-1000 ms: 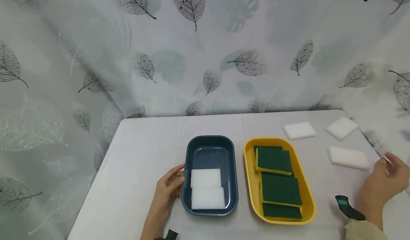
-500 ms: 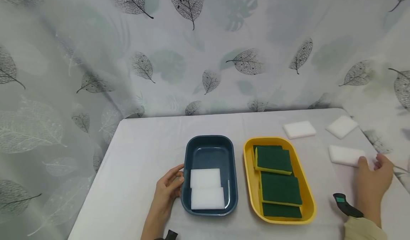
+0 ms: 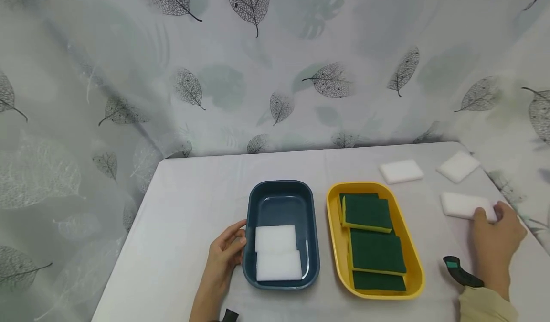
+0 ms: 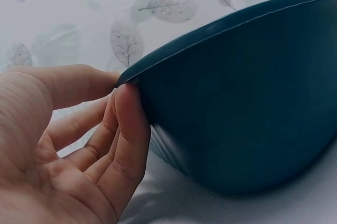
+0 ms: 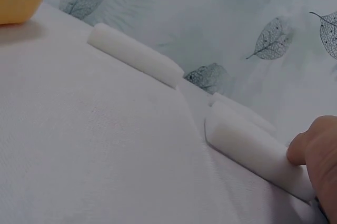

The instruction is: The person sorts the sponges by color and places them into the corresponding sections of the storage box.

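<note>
At the left side of a dark blue tray (image 3: 281,212), my left hand (image 3: 221,255) pinches the rim between thumb and fingers; the left wrist view shows the fingertips (image 4: 129,97) right under the lip. Two white melamine sponges (image 3: 278,266) lie overlapping in the tray's near half. On the far right, my right hand (image 3: 498,236) holds the right end of another white sponge (image 3: 461,205), which lies flat on the table. In the right wrist view a fingertip (image 5: 300,147) presses this sponge's side (image 5: 253,150); the rest of the hand is mostly cut off.
A yellow tray (image 3: 338,260) with several green-and-yellow scouring sponges (image 3: 375,250) stands between the blue tray and my right hand. Two more white sponges lie at the back right, one (image 3: 401,171) behind the yellow tray, another (image 3: 458,166) near the table's edge. Leaf-patterned cloth hangs behind.
My right hand has moved left from beyond the table's right edge to the nearest white sponge and taken hold of its end. The left hand stays on the blue tray's rim.
</note>
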{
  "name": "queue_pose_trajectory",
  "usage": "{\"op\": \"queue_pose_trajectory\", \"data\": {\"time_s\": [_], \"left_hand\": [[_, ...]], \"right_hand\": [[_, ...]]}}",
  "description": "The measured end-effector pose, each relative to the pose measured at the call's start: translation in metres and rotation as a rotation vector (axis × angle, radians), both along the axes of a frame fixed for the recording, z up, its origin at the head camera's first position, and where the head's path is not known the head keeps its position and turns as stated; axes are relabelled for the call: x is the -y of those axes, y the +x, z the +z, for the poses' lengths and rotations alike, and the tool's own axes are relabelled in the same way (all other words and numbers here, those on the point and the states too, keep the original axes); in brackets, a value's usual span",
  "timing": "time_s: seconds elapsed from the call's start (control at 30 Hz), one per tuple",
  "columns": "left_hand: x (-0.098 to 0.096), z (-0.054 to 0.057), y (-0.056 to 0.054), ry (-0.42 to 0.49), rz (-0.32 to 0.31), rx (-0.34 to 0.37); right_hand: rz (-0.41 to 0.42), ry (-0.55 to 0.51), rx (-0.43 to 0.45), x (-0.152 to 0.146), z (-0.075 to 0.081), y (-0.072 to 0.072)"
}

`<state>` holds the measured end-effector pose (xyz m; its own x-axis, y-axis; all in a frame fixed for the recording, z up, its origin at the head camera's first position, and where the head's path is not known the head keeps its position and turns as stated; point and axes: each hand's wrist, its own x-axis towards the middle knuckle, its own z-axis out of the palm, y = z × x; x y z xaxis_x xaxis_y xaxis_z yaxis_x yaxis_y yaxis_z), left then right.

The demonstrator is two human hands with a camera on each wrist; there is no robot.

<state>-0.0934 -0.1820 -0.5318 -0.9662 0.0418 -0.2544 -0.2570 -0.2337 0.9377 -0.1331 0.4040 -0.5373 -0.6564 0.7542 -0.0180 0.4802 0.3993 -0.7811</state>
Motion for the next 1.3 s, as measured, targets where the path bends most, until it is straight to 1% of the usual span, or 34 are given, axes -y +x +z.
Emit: {"op": "queue_pose_trajectory", "data": {"time_s": [0.2, 0.33, 0.43, 0.57, 0.67, 0.73, 0.8, 0.87, 1.0, 1.13, 1.3], "left_hand": [[0.001, 0.003, -0.001, 0.003, -0.007, -0.007], [0.002, 0.004, 0.000, 0.015, -0.010, -0.007], [0.002, 0.007, 0.000, 0.006, -0.023, -0.018], [0.002, 0.009, -0.001, -0.008, -0.006, -0.032], [0.002, 0.009, -0.002, -0.009, 0.000, -0.027], [0.001, 0.007, -0.001, -0.002, 0.002, -0.012], [0.001, 0.006, 0.000, 0.001, 0.007, 0.005], [0.001, 0.005, 0.001, 0.001, 0.013, 0.010], [0.000, 0.007, 0.000, -0.031, 0.007, -0.019], [0.000, 0.009, -0.003, -0.046, 0.010, -0.036], [0.001, 0.006, 0.001, -0.024, 0.031, -0.006]], "right_hand": [[-0.015, 0.036, -0.022, 0.002, -0.002, 0.001], [-0.022, 0.065, -0.052, 0.002, -0.004, 0.001], [-0.045, 0.065, -0.086, 0.003, -0.006, 0.003], [-0.075, 0.062, -0.149, 0.006, -0.007, 0.004], [-0.078, 0.076, -0.204, 0.007, -0.006, 0.003], [-0.070, 0.077, -0.221, 0.008, -0.005, 0.003], [-0.067, 0.068, -0.216, 0.009, -0.005, 0.005], [-0.066, 0.057, -0.191, 0.010, -0.006, 0.007], [-0.082, 0.035, -0.150, 0.013, -0.004, 0.009], [-0.086, 0.027, -0.143, 0.015, -0.001, 0.010], [-0.096, 0.005, -0.162, 0.013, 0.003, 0.012]]}}
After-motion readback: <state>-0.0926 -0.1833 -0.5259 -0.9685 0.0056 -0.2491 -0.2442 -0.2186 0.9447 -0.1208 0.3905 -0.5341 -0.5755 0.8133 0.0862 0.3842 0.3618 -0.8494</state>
